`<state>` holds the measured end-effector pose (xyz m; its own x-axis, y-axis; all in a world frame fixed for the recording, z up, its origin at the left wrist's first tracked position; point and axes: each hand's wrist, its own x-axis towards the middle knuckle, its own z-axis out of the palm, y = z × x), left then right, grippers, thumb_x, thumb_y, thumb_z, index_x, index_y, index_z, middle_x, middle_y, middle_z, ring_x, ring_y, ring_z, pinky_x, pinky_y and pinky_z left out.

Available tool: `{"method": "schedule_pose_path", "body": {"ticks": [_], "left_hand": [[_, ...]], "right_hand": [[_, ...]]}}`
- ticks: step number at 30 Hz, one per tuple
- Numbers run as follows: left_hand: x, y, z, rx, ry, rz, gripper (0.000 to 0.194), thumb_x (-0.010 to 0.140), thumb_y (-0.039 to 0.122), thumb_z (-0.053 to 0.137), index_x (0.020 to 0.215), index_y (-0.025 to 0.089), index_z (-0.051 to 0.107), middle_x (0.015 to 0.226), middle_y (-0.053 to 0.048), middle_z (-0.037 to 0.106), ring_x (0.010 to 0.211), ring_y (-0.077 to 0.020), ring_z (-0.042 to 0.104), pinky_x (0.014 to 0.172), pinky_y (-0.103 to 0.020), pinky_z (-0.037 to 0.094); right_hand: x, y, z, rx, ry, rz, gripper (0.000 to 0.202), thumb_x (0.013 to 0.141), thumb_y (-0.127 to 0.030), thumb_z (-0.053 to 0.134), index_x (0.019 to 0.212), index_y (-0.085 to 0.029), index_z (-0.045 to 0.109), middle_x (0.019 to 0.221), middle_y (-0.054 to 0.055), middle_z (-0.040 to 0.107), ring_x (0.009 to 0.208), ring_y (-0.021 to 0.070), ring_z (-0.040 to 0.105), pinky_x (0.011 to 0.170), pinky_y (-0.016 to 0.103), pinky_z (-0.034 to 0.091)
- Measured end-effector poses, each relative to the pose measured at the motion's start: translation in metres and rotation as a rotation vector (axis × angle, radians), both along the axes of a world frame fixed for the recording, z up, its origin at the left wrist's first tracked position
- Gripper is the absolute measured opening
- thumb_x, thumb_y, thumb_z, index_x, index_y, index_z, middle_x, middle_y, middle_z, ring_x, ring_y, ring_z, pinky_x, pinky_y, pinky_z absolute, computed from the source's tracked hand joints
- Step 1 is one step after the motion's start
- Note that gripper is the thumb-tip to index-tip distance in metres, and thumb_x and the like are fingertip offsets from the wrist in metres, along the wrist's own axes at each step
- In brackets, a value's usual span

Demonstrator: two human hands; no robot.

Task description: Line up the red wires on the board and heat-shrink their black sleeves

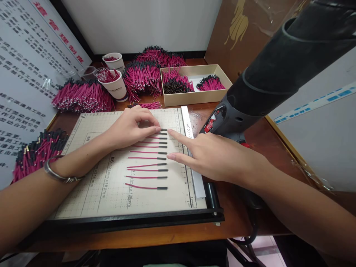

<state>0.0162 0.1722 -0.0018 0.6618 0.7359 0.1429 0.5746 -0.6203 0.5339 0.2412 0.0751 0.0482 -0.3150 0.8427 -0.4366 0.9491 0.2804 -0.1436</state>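
Several short red wires with black sleeves on their right ends, such as this lower wire (144,186), lie in a column on a cream paper cutter board (105,193) with printed size lines. My left hand (132,126) is at the top of the column, its thumb and forefinger closed on the uppermost wire, whose black end (164,129) shows past the fingertips. From the right comes my right hand (211,152), with forefinger and thumb stretched apart. Its forefinger tip is beside that black end; its thumb tip is near the sleeve ends further down. It holds nothing.
Large piles of wires (144,78) stand behind the board, beside paper cups (115,87) of wires and a shallow box (191,98). A thick black tube-shaped tool (258,85) slants in at the right. A white strip (198,185) runs along the board's right edge.
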Motion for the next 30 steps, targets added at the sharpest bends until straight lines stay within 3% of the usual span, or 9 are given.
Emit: {"method": "schedule_pose_path", "body": {"ticks": [12, 19, 26, 30], "left_hand": [[0.002, -0.001, -0.001, 0.011, -0.042, 0.003, 0.030, 0.088, 0.047, 0.063, 0.080, 0.022, 0.077, 0.084, -0.002, 0.076, 0.081, -0.0181, 0.060, 0.090, -0.035, 0.045], [0.001, -0.001, -0.003, 0.014, -0.092, 0.018, 0.028, 0.088, 0.044, 0.065, 0.079, 0.021, 0.078, 0.084, -0.003, 0.077, 0.080, -0.0186, 0.061, 0.082, -0.035, 0.045], [0.002, -0.001, -0.002, 0.004, -0.108, 0.007, 0.028, 0.089, 0.043, 0.065, 0.079, 0.020, 0.077, 0.082, -0.003, 0.076, 0.078, -0.0184, 0.061, 0.082, -0.036, 0.046], [0.002, -0.001, -0.002, 0.001, -0.104, 0.021, 0.029, 0.088, 0.045, 0.064, 0.079, 0.020, 0.076, 0.083, -0.003, 0.076, 0.080, -0.0189, 0.062, 0.081, -0.035, 0.046]], "right_hand": [[-0.001, 0.002, -0.002, 0.003, -0.028, -0.007, 0.073, 0.104, -0.073, 0.025, 0.169, -0.039, 0.023, 0.094, 0.011, 0.076, 0.094, 0.0329, 0.076, 0.076, 0.034, 0.051], [0.005, -0.007, 0.004, 0.041, -0.047, 0.031, 0.083, 0.104, -0.073, 0.023, 0.170, -0.023, 0.023, 0.094, 0.013, 0.077, 0.098, 0.0351, 0.075, 0.076, 0.036, 0.050], [0.004, -0.008, 0.001, 0.073, -0.066, 0.109, 0.078, 0.106, -0.069, 0.023, 0.166, -0.020, 0.033, 0.098, 0.013, 0.077, 0.087, 0.0323, 0.075, 0.068, 0.034, 0.044], [0.004, -0.009, 0.000, 0.084, -0.089, 0.119, 0.080, 0.106, -0.069, 0.021, 0.167, -0.018, 0.031, 0.093, 0.012, 0.076, 0.084, 0.0310, 0.074, 0.066, 0.032, 0.038]]}}
